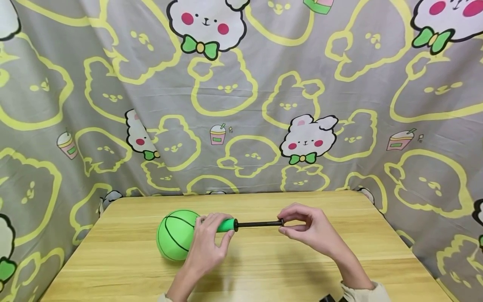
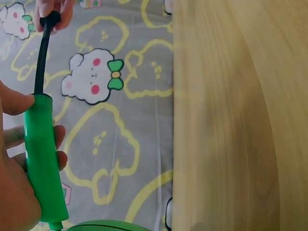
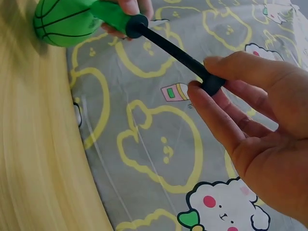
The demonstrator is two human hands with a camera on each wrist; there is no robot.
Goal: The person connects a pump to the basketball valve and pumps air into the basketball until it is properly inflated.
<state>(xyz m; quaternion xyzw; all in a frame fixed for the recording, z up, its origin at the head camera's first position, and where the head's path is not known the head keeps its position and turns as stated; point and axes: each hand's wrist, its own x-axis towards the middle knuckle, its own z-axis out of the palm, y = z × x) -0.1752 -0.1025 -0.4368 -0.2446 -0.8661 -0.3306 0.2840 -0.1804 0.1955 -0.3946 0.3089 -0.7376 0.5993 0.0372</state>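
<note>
A green ball with black lines [image 1: 175, 235] rests on the table, left of centre. My left hand [image 1: 206, 241] grips the green barrel of a small hand pump [image 2: 44, 154] just right of the ball. The pump's black rod [image 1: 260, 224] is drawn out and runs to the right. At its end, my right hand [image 1: 311, 226] pinches the black knob [image 3: 211, 84] between thumb and fingers. The barrel's other end points toward the ball; in the head view my left hand hides whether they touch.
The light wooden table [image 1: 264, 268] carries the ball under both hands. A grey curtain with yellow outlines and white cartoon animals [image 1: 241, 96] hangs behind it and along both sides. A small black object [image 1: 327, 298] shows at the bottom edge beside the right sleeve.
</note>
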